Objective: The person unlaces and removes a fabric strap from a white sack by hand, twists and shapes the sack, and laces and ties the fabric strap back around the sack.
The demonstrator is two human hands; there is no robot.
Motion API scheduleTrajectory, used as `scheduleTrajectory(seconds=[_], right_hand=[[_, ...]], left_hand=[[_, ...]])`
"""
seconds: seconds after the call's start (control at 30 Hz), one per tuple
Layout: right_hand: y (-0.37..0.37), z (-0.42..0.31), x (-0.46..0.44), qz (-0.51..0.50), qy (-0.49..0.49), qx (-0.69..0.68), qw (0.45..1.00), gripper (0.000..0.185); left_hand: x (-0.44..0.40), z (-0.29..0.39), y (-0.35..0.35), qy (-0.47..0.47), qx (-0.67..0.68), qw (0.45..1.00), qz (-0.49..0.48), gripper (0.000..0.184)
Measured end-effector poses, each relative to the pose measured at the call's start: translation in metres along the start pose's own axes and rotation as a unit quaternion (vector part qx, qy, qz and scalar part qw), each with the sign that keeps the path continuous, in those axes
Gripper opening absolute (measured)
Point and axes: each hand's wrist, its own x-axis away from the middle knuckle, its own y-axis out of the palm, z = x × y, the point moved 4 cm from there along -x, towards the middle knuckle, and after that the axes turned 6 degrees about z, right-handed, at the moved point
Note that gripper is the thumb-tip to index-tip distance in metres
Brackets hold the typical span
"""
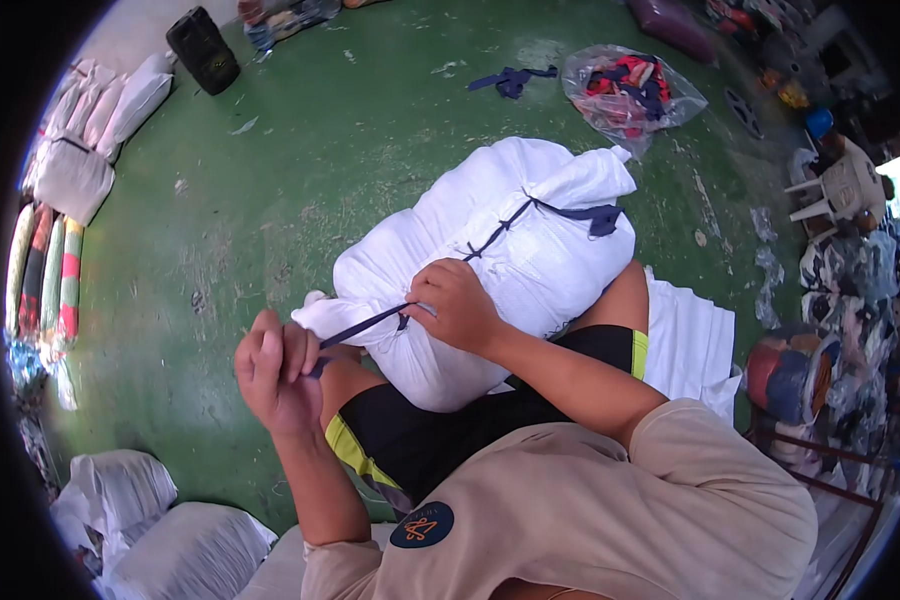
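A bulging white sack (400, 255) lies across my lap and between my legs. Along its top runs a dark blue cloth strip (375, 320), knotted at several spots, with a loose end (604, 220) at the far right. My left hand (278, 372) is closed around the strip's near end, off the sack's left side. Between the two hands the strip is stretched straight. My right hand (457, 303) rests on the sack and pinches the strip close to the gathered cloth. The sack's left corner (320, 315) sticks out beneath the strip.
A clear plastic bag of red and blue cloth strips (630, 90) sits on the green floor, beside loose dark strips (512, 82). Folded white sacks (692, 335) lie by my right leg. Filled white sacks (185, 550) stand at lower left; a black speaker-like box (203, 50) is farther back.
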Motion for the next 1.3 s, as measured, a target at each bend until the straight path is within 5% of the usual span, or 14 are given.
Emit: scheduleTrajectory(seconds=[0.27, 0.47, 0.57, 0.67, 0.77, 0.87, 0.9, 1.0, 1.07, 1.1, 1.17, 1.3], right_hand=[[-0.006, -0.008, 0.004, 0.015, 0.004, 0.094, 0.995, 0.008], [-0.013, -0.006, 0.001, -0.009, 0.000, 0.047, 0.999, 0.016], [-0.035, 0.002, 0.002, 0.043, 0.004, -0.007, 0.999, 0.023], [-0.098, 0.035, -0.003, 0.146, 0.070, 0.004, 0.987, 0.030], [-0.185, 0.094, 0.000, 0.279, 0.100, 0.218, 0.930, 0.039], [-0.268, 0.184, 0.018, 0.330, 0.297, 0.232, 0.865, 0.053], [-0.265, 0.204, 0.021, 0.331, 0.294, 0.231, 0.866, 0.053], [-0.249, 0.255, 0.027, 0.195, 0.454, -0.063, 0.867, 0.068], [-0.238, 0.277, 0.032, 0.085, 0.525, -0.259, 0.806, 0.079], [-0.230, 0.281, 0.033, 0.020, 0.551, -0.351, 0.757, 0.084], [-0.207, 0.289, 0.014, 0.013, 0.541, -0.339, 0.769, 0.083], [-0.185, 0.317, 0.016, 0.008, 0.517, -0.310, 0.798, 0.077]], left_hand=[[-0.006, 0.014, -0.021, -0.020, 0.015, 0.993, 0.113, 0.034], [-0.013, 0.017, -0.042, -0.010, -0.105, 0.994, 0.037, 0.025], [-0.005, 0.033, -0.072, 0.007, -0.267, 0.942, 0.201, 0.015], [0.029, 0.045, -0.094, -0.023, -0.278, 0.888, 0.366, 0.051], [0.079, 0.030, -0.127, -0.078, -0.373, 0.818, 0.432, 0.071], [0.124, -0.015, -0.135, -0.229, -0.341, 0.840, 0.356, 0.079], [0.131, -0.031, -0.117, -0.227, -0.339, 0.841, 0.356, 0.079], [0.135, -0.081, -0.061, -0.202, -0.601, 0.744, 0.209, 0.092], [0.126, -0.111, -0.028, -0.187, -0.605, 0.758, 0.157, 0.095], [0.125, -0.125, -0.012, -0.177, -0.609, 0.765, 0.112, 0.097], [0.133, -0.157, 0.000, -0.149, -0.687, 0.704, 0.101, 0.098], [0.137, -0.164, 0.005, -0.090, -0.699, 0.685, 0.183, 0.086]])
